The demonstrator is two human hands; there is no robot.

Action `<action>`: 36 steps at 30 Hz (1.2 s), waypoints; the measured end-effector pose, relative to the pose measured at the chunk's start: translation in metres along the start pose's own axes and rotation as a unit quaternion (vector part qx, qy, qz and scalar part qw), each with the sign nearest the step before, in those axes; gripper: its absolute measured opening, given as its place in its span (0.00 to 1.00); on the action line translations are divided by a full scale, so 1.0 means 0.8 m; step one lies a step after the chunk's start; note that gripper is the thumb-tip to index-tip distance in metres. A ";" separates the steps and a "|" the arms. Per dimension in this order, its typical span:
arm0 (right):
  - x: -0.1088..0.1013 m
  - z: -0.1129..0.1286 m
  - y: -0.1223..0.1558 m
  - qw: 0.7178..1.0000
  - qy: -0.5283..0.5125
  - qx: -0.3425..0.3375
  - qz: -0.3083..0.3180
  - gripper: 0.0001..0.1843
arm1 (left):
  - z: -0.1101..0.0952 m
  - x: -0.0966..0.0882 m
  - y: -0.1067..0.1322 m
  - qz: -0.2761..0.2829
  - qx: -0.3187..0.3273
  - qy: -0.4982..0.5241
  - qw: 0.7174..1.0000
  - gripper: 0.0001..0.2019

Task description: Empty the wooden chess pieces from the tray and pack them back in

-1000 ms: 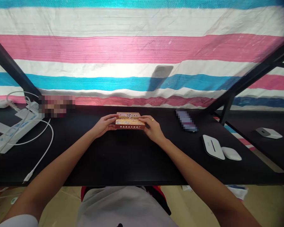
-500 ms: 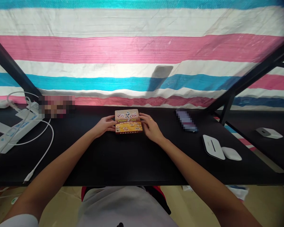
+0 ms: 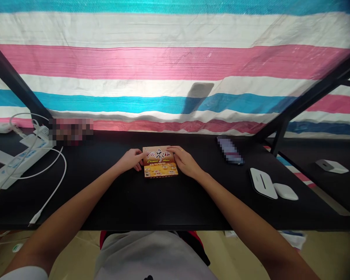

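Note:
A small Chinese chess box [image 3: 161, 162], brown above and yellow below with printed lettering, is between my two hands over the middle of the black desk. My left hand [image 3: 132, 160] grips its left edge, thumb near the front face and the other fingers bent behind or beneath. On the opposite side my right hand [image 3: 187, 161] holds the upper right corner, with a ring on one finger. The printed face is turned up toward me. Whether the box's underside touches the desk I cannot tell.
White cables and a power strip [image 3: 26, 161] lie at the left of the black desk [image 3: 163, 206]. To the right are a blurred phone [image 3: 230, 150], a flat white device [image 3: 263, 182] and a white rounded case [image 3: 286, 191]. Striped sheeting [image 3: 163, 62] hangs behind.
The chess box has come nearer to me, its face tilted more toward me. Both hands have shifted with it, the right one now closer over its top corner.

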State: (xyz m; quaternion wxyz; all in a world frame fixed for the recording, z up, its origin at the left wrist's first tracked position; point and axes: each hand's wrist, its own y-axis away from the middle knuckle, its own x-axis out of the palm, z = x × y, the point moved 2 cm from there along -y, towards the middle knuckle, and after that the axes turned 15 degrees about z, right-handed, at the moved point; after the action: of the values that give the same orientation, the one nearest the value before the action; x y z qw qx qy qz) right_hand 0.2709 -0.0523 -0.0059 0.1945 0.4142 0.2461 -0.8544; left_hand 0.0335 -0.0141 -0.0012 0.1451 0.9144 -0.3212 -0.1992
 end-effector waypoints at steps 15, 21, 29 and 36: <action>0.003 -0.003 -0.001 0.999 -0.009 -0.008 0.033 0.25 | -0.002 -0.003 0.002 0.008 -0.003 -0.018 1.000 0.21; 0.001 -0.006 0.000 0.999 0.002 0.012 0.032 0.26 | -0.001 -0.005 0.001 0.013 -0.001 -0.016 1.000 0.22; 0.005 -0.019 -0.002 0.995 0.026 0.098 -0.014 0.22 | -0.005 -0.006 0.003 -0.002 0.033 -0.061 0.998 0.20; 0.002 -0.025 -0.003 0.990 -0.007 0.142 -0.002 0.22 | -0.006 -0.005 0.006 -0.041 0.047 -0.122 0.991 0.19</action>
State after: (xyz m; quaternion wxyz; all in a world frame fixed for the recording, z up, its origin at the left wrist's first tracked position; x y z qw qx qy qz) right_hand 0.2806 -0.0393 -0.0173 0.1335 0.4308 0.1217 -0.8842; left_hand 0.0303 -0.0140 0.0061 0.0538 0.9015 -0.3080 -0.2994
